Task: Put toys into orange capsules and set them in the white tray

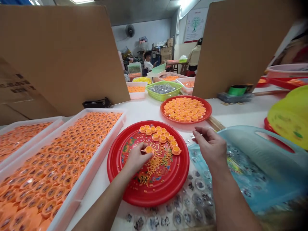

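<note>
My left hand (136, 158) is over the near red plate (125, 189) and pinches a small orange cup (149, 149) between its fingertips. Several more orange cups (160, 135) lie in rows at the plate's far side, above a patch of tiny yellow beads (156, 165). My right hand (209, 146) hovers by the plate's right rim, above clear round lids (192, 195) spread on the table, its fingers curled; I cannot make out anything in them.
White trays (79, 189) full of orange cups stand at the left. A second red plate (209, 110) of cups lies further back. A blue basket (260, 154) lies at the right, a yellow lid (288, 118) beyond it. Cardboard screens (62, 54) stand behind. Other people sit far back.
</note>
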The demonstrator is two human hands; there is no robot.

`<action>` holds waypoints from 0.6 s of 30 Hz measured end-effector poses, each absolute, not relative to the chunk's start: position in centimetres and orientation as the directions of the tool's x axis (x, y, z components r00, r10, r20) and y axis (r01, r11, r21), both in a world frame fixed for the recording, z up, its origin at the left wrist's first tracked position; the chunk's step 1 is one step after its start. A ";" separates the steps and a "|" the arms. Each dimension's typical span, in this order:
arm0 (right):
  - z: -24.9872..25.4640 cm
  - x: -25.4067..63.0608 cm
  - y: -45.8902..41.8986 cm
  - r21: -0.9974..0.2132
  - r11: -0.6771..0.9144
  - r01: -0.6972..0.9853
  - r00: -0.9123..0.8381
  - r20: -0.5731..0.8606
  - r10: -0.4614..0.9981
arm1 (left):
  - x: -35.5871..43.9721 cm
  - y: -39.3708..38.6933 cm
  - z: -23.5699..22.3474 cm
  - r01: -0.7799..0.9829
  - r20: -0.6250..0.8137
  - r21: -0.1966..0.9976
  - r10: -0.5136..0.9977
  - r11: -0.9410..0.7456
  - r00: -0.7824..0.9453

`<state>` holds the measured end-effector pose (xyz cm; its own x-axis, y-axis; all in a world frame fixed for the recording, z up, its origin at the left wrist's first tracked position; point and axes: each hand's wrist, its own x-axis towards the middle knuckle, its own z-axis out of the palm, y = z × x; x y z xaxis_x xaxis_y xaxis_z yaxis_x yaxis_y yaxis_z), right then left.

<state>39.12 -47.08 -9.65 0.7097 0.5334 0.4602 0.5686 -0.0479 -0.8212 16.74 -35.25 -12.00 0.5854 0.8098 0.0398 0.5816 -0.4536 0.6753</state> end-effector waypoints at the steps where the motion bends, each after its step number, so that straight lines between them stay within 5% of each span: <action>1: -10.0 39.5 -47.6 -0.790 -0.102 0.604 0.694 0.459 0.554 | 16.1 -35.5 -11.7 0.586 0.035 0.661 0.800 -0.468 0.599; 4: -10.9 40.3 -49.8 -0.668 -0.224 0.710 0.619 0.439 0.651 | 14.6 -36.0 -10.7 0.601 0.040 0.630 0.793 -0.492 0.608; 10: -12.3 41.0 -51.9 -0.367 -0.294 0.883 0.398 0.249 0.883 | 14.2 -35.8 -10.9 0.428 0.041 0.822 0.789 -0.375 0.613; 15: -13.2 40.8 -50.9 -0.172 -0.321 0.931 0.340 0.094 0.936 | 14.0 -35.7 -12.5 0.406 -0.065 0.885 0.803 -0.229 0.593; 18: -13.4 40.6 -50.6 -0.096 -0.313 0.945 0.319 0.047 0.947 | 13.7 -36.1 -12.5 0.235 -0.091 0.970 0.788 -0.070 0.610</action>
